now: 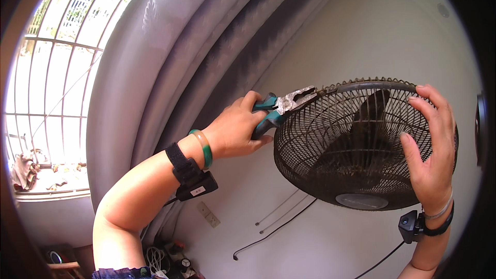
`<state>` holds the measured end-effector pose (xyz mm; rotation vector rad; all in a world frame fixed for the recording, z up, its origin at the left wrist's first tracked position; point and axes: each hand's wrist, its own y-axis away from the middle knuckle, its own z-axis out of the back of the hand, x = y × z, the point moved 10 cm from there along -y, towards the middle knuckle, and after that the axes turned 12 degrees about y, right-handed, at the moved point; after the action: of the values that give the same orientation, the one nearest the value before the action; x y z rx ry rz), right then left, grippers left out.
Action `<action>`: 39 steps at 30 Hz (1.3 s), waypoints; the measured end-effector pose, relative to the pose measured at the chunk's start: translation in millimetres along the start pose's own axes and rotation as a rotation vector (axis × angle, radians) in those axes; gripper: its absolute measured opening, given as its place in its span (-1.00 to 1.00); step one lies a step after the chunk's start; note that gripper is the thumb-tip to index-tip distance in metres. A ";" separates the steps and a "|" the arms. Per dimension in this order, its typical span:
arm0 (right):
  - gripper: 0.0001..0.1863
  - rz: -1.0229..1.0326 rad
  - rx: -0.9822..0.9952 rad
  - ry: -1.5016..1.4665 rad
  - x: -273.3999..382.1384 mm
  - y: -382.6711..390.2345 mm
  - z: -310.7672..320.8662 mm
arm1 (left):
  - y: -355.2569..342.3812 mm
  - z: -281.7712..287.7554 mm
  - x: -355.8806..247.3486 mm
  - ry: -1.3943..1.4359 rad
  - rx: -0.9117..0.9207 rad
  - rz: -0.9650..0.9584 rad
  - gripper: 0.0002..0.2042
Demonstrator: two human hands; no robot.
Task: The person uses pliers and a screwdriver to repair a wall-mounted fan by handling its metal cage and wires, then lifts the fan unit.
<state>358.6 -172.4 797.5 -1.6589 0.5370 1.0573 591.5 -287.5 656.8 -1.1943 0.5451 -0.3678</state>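
The left hand (235, 129) wraps teal-handled metal pliers (283, 106); the right hand (435, 150), spread wide, touches a round wire fan cage (356, 156).

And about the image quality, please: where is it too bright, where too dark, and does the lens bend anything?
Head view: daylight washes out much of the barred window; inside the fan cage, the blade is dark with little detail; the window bars bow toward the rim, outside which the picture is black.

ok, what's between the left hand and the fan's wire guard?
Combination pliers, seen in the head view: the left hand grips their handles, and their nose is at the rim of the wire guard; contact unclear.
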 end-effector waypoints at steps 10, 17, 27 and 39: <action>-0.48 -0.009 0.012 -0.010 -0.9 -1.3 -5.6 | 13.6 16.3 15.9 0.190 -0.321 -0.006 -0.50; -0.32 -0.017 0.035 0.116 -3.2 -6.7 -1.0 | 16.6 19.6 10.9 0.286 -0.462 -0.084 -0.36; -0.25 -0.002 0.082 0.126 -2.5 -6.1 -10.2 | 11.8 13.6 16.0 0.262 -0.343 -0.179 -0.34; -0.24 -0.015 0.092 0.142 -3.4 -2.8 -10.4 | 3.8 5.8 25.3 0.185 -0.266 -0.037 -0.34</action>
<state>362.9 -181.6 802.4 -1.6617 0.6551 0.8945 615.4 -295.4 649.6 -1.4364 0.7497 -0.4501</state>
